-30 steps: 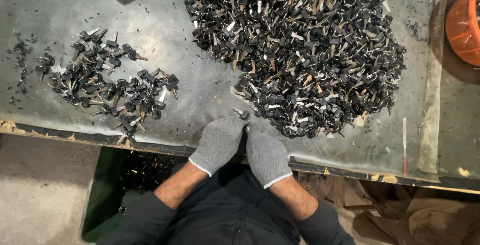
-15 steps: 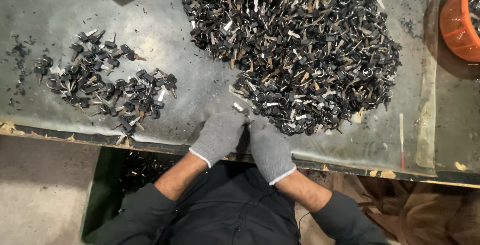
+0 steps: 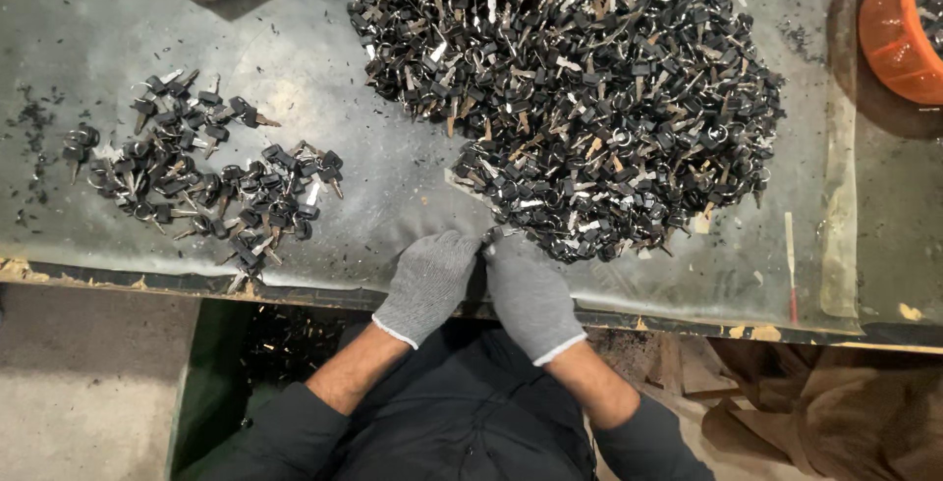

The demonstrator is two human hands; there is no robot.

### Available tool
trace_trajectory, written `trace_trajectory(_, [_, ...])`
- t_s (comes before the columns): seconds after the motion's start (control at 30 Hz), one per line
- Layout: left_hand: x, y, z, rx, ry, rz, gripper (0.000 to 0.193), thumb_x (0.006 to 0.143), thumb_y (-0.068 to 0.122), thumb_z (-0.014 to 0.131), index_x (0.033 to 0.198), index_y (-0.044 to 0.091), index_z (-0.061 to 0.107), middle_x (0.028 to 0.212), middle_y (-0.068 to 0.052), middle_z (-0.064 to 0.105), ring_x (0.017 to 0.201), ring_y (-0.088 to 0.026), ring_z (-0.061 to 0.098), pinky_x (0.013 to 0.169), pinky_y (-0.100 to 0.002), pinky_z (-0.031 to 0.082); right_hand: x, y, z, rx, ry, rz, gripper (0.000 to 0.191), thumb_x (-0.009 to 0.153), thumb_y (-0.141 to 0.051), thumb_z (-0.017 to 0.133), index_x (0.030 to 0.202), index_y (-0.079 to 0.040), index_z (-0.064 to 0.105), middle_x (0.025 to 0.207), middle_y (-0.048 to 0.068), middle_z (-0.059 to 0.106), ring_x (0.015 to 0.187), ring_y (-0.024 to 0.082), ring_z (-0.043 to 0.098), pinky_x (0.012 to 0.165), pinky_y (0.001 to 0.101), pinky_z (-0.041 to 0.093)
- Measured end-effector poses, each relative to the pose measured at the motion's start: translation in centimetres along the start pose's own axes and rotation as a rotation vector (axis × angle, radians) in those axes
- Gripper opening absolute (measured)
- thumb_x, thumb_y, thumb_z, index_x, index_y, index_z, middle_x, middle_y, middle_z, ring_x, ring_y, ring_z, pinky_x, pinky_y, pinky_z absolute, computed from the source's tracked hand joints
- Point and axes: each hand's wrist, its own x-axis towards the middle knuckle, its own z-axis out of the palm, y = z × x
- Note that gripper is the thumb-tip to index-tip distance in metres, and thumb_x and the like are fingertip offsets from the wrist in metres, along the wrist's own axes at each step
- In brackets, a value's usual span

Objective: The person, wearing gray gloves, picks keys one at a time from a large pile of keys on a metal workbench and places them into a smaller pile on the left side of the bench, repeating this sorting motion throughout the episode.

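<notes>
Fingers (image 3: 471, 245) pinched on small key (image 3: 494, 235)

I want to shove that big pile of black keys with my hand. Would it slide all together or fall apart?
Probably fall apart: the big pile of keys is loose separate pieces, some already strayed at its edge. It likely feels heavy, since much of it looks like metal. The keys lie flat, so they should scrape across the table, not roll.
</notes>
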Motion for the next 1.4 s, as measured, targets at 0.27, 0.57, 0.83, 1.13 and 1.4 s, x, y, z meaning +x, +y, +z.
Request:
trace_trajectory(0.27, [0.0,-0.6,0.2,-0.04,0.038,0.046,0.016,0.084,0.01,0.066,0.099,0.005,0.065,0.088,-0.014,0.064,0.083,-0.035,0.066,0.074,-0.046,0.053,0.6,0.7,-0.3,0.161,0.007,-0.106,0.043,0.092,-0.021,0.06,0.126,0.004,0.052,0.098,0.026,0.069,0.085,0.043,0.072,0.071,0.0541,0.057])
trace_trajectory(0.57, [0.2,-0.3,-0.1,-0.076,-0.014,-0.059,0.018,0.085,0.009,0.067,0.103,0.005,0.068,0.09,-0.015,0.067,0.084,-0.036,0.067,0.075,-0.047,0.054,0.0,-0.8,0.1,0.069,0.052,0.044,0.029,0.101,-0.028,0.061,0.104,0.0,0.056,0.086,0.021,0.071,0.081,0.037,0.074,0.071,0.0473,0.059])
trace_trajectory(0.83, [0.2,-0.4,-0.2,-0.123,-0.019,-0.048,0.017,0.083,0.005,0.065,0.1,0.004,0.067,0.091,-0.016,0.068,0.087,-0.037,0.068,0.078,-0.047,0.055,-0.5,0.0,1.0,0.062,0.18,-0.115,0.024,0.095,-0.023,0.064,0.102,-0.001,0.058,0.083,0.02,0.068,0.078,0.039,0.072,0.065,0.0479,0.058])
trace_trajectory(1.13, [0.3,-0.5,-0.3,-0.11,-0.021,-0.05,0.013,0.087,0.01,0.065,0.099,0.004,0.067,0.09,-0.017,0.067,0.085,-0.039,0.068,0.075,-0.049,0.054,0.8,0.4,0.4,0.056,0.013,-0.009,0.024,0.094,-0.022,0.061,0.103,0.0,0.059,0.09,0.022,0.071,0.085,0.041,0.072,0.073,0.0521,0.057])
trace_trajectory(1.4, [0.3,0.0,-0.4,-0.09,-0.021,-0.048,0.012,0.087,0.011,0.066,0.099,0.005,0.067,0.088,-0.015,0.066,0.084,-0.037,0.067,0.075,-0.048,0.053,0.6,0.3,-0.3,0.026,0.003,-0.06,0.029,0.094,-0.022,0.06,0.111,0.0,0.056,0.098,0.026,0.071,0.092,0.044,0.071,0.078,0.0536,0.057])
